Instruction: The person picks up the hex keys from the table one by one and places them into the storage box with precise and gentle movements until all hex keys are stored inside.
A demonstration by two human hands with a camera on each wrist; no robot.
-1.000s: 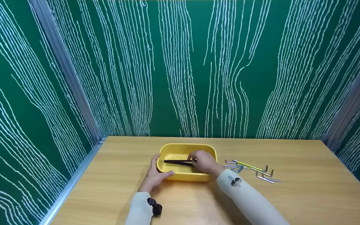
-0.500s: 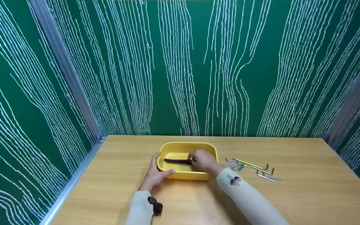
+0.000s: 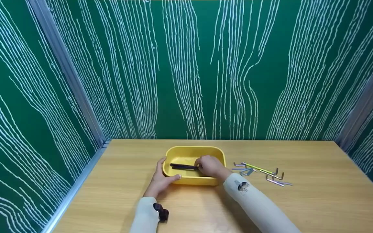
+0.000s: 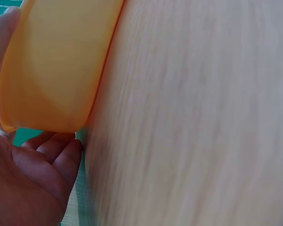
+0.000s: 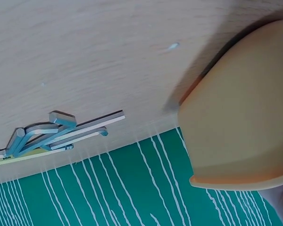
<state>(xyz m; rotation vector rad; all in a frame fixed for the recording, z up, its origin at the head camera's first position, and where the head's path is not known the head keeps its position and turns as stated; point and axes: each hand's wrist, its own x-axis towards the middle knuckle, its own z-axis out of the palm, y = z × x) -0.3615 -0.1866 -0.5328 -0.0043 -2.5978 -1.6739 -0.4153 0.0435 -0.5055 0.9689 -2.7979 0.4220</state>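
Observation:
A yellow plastic bin (image 3: 194, 181) stands on the table. My left hand (image 3: 159, 183) grips its left end, thumb over the front rim and fingers round the side; the left wrist view shows the fingers (image 4: 61, 150) low against the bin's wall (image 4: 61, 61). Inside the bin, my right hand (image 3: 210, 166) pinches the right ends of two slim black rods (image 3: 182, 166) lying side by side. Their gripped ends are hidden by the hand, and I cannot tell what kind of thing they are. From the right wrist, the bin's wall (image 5: 240, 108) covers most of that hand (image 5: 279, 202).
Right of the bin lie several loose hex keys (image 3: 274, 182), mostly silver, one with a yellow-green sleeve (image 3: 259, 169). The wooden table (image 3: 108, 194) ends at green walls with white wavy lines. A dark device (image 3: 163, 215) sits on the left sleeve.
The black rods have shifted slightly against each other in the right hand and now show as a close pair. Both hands and the bin stay nearly in place.

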